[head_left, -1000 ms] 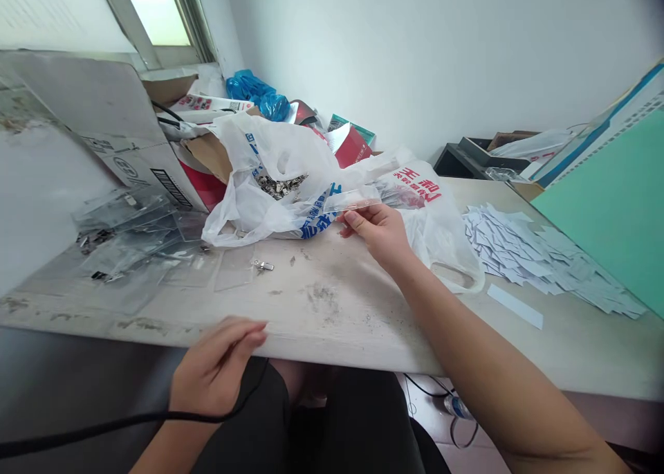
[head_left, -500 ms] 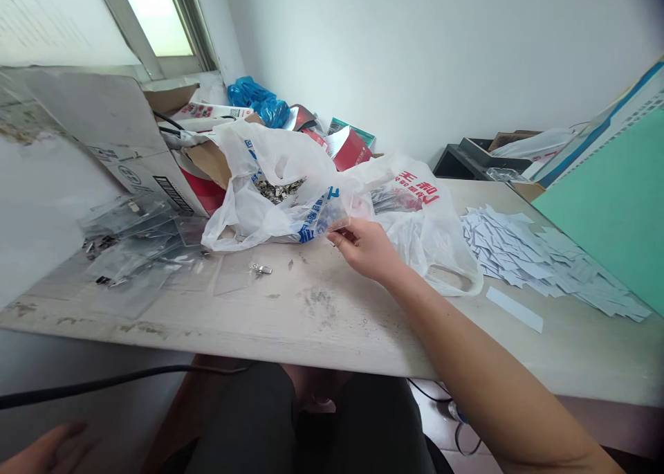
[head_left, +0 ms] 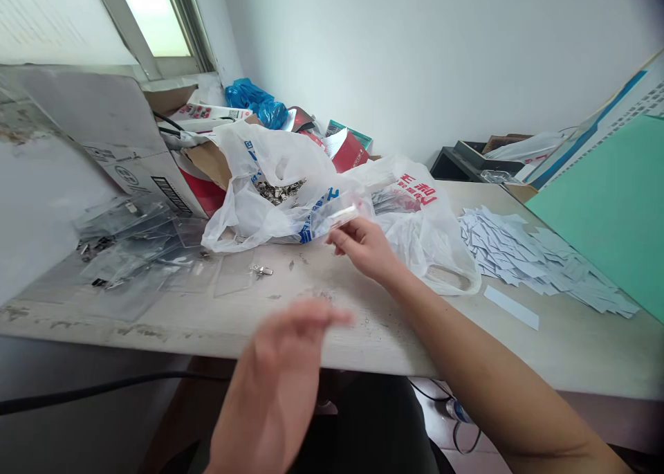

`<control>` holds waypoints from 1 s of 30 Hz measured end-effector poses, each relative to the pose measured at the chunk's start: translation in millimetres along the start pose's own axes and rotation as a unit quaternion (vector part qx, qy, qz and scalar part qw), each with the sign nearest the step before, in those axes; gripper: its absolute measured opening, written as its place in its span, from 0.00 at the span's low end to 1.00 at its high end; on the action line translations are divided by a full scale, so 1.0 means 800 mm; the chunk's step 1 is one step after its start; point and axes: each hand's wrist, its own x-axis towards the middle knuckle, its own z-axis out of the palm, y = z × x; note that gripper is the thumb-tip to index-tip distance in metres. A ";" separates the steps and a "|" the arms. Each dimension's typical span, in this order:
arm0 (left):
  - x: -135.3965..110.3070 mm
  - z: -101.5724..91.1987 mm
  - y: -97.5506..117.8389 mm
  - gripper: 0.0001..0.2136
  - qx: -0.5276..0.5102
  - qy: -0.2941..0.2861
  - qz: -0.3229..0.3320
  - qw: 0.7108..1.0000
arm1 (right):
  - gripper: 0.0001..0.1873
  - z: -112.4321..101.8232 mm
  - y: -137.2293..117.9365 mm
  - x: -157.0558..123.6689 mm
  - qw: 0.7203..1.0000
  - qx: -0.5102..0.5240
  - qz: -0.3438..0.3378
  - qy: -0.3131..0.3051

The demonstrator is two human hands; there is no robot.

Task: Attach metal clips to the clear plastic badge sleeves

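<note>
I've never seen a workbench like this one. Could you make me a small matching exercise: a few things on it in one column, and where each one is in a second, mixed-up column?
Things:
1. right hand
2. blue plastic bag
3. loose white paper slips
4. small metal clip

Places:
A. lying on the tabletop
B. gripping a clear plastic sleeve
C. at the back, behind the white carrier bag
D. piled at the table's right

Pairs: 1-B, 2-C, 3-D, 4-A
</note>
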 end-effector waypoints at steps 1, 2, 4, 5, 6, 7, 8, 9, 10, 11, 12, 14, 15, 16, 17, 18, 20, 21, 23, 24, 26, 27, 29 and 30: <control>0.037 0.015 -0.008 0.30 -0.029 0.074 0.019 0.997 | 0.21 0.004 -0.004 -0.003 0.998 0.049 0.002 0.027; 0.072 0.026 -0.019 0.33 -0.010 0.136 0.040 0.990 | 0.24 0.010 -0.010 -0.007 0.995 0.084 -0.009 0.056; 0.131 0.038 -0.048 0.37 0.080 0.178 0.049 0.980 | 0.24 0.022 -0.021 -0.015 0.990 0.102 -0.055 0.083; 0.153 0.038 -0.064 0.38 0.120 0.187 0.060 0.973 | 0.22 0.028 -0.026 -0.020 0.990 0.096 -0.084 0.064; 0.171 0.035 -0.080 0.37 0.153 0.188 0.073 0.967 | 0.20 0.034 -0.031 -0.024 0.991 0.081 -0.105 0.028; 0.185 0.030 -0.095 0.35 0.188 0.183 0.089 0.961 | 0.17 0.038 -0.035 -0.028 0.991 0.060 -0.122 -0.011; 0.197 0.024 -0.106 0.34 0.218 0.174 0.100 0.955 | 0.15 0.041 -0.038 -0.031 0.990 0.036 -0.132 -0.043; 0.206 0.018 -0.114 0.34 0.232 0.164 0.104 0.953 | 0.13 0.043 -0.039 -0.033 0.989 0.011 -0.133 -0.065; 0.214 0.013 -0.119 0.34 0.230 0.155 0.098 0.956 | 0.12 0.043 -0.040 -0.034 0.989 -0.010 -0.122 -0.078; 0.220 0.009 -0.120 0.35 0.210 0.149 0.082 0.963 | 0.11 0.041 -0.040 -0.033 0.990 -0.026 -0.106 -0.086; 0.224 0.009 -0.117 0.34 0.173 0.147 0.062 0.972 | 0.11 0.038 -0.038 -0.032 0.991 -0.038 -0.090 -0.092; 0.228 0.015 -0.107 0.35 0.050 0.150 0.029 0.987 | 0.11 0.032 -0.033 -0.027 0.991 -0.054 -0.074 -0.095; 0.228 0.020 -0.101 0.36 -0.034 0.155 0.019 0.987 | 0.11 0.029 -0.029 -0.024 0.991 -0.060 -0.086 -0.087; 0.227 0.026 -0.095 0.38 -0.124 0.159 0.012 0.979 | 0.11 0.027 -0.026 -0.021 0.989 -0.065 -0.109 -0.075; 0.226 0.031 -0.089 0.40 -0.208 0.163 0.008 0.964 | 0.10 0.026 -0.023 -0.019 0.986 -0.068 -0.136 -0.063; 0.224 0.035 -0.085 0.41 -0.276 0.167 0.003 0.947 | 0.09 0.026 -0.021 -0.018 0.983 -0.070 -0.160 -0.057; 0.225 0.037 -0.081 0.40 -0.338 0.175 -0.008 0.925 | 0.08 0.027 -0.022 -0.018 0.977 -0.079 -0.187 -0.068; 0.226 0.035 -0.080 0.38 -0.340 0.182 -0.012 0.923 | 0.08 0.027 -0.023 -0.019 0.975 -0.088 -0.186 -0.084; 0.231 0.030 -0.081 0.37 -0.325 0.200 -0.018 0.924 | 0.07 0.026 -0.026 -0.022 0.974 -0.101 -0.168 -0.114; 0.233 0.029 -0.082 0.36 -0.319 0.209 -0.021 0.924 | 0.07 0.025 -0.027 -0.023 0.976 -0.093 -0.156 -0.123; 0.228 0.032 -0.084 0.34 -0.307 0.224 -0.030 0.924 | 0.10 0.020 -0.024 -0.020 0.985 -0.033 -0.129 -0.111; 0.219 0.036 -0.083 0.31 -0.290 0.240 -0.029 0.926 | 0.13 0.016 -0.021 -0.016 0.990 0.010 -0.113 -0.086; 0.187 0.049 -0.079 0.21 -0.211 0.275 -0.004 0.938 | 0.22 0.008 -0.012 -0.006 0.994 0.077 -0.078 0.001; 0.165 0.055 -0.075 0.14 -0.147 0.297 0.023 0.943 | 0.26 0.003 -0.007 0.000 0.993 0.089 -0.064 0.050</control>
